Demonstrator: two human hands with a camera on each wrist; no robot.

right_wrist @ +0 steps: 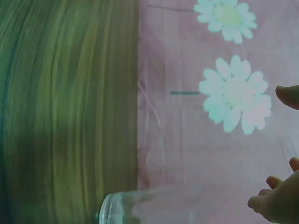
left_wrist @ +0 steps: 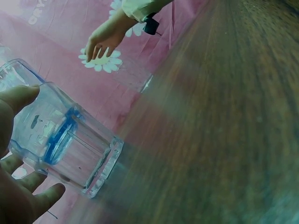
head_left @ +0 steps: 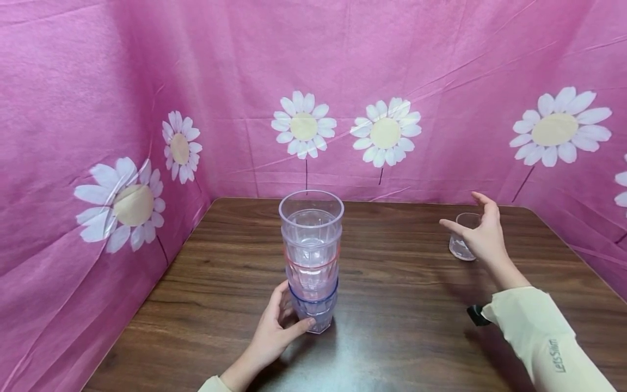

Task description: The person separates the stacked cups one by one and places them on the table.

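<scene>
A tall stack of clear plastic cups (head_left: 312,256), with a red rim and a blue rim among them, stands upright on the wooden table. My left hand (head_left: 276,332) holds its lowest part from the left, thumb across the front and fingers behind. Close up in the left wrist view, the bottom cup (left_wrist: 88,154) shows between thumb and fingers. At the right, a single clear cup (head_left: 461,247) stands upright, partly hidden by my right hand (head_left: 485,234). That hand is spread beside and above it, thumb and fingers wide apart. The right wrist view catches this cup (right_wrist: 140,207) at its lower edge.
The brown wooden table (head_left: 392,305) ends at a pink curtain (head_left: 431,65) printed with white daisies, which rises behind it and on both sides. A black strap piece (head_left: 478,315) hangs under the right sleeve (head_left: 534,326).
</scene>
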